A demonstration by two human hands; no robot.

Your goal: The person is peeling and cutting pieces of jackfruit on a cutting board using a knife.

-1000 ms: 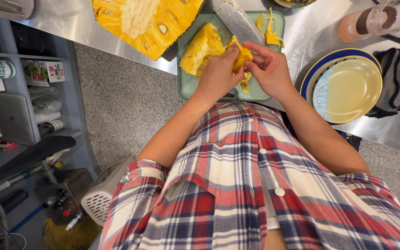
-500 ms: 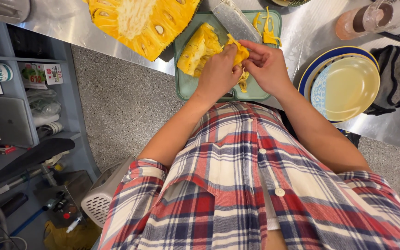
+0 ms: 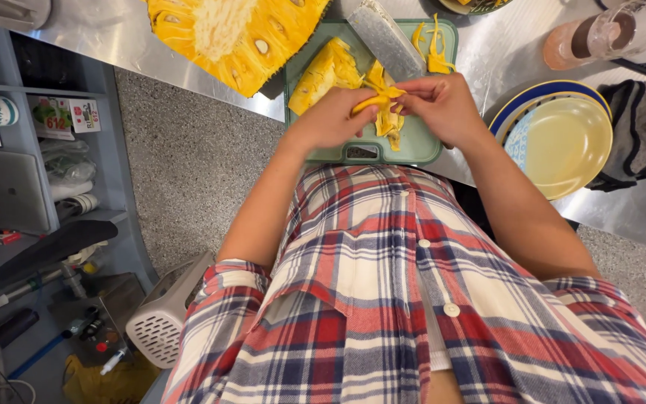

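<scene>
Both hands meet over the green board (image 3: 323, 150). The left hand (image 3: 328, 120) is closed around a yellow pod (image 3: 374, 99), and the right hand (image 3: 443, 107) pinches its other end with fingertips together. The pod lies between them, long axis running nine to three, equally near both. Stringy yellow scraps (image 3: 390, 123) hang just under it. At eleven o'clock on the board lies a jackfruit wedge (image 3: 327, 71); a cleaver (image 3: 383, 34) lies at twelve. Further at eleven sits the halved jackfruit (image 3: 233, 34). At three o'clock, stacked plates (image 3: 562, 142) hold nothing visible.
</scene>
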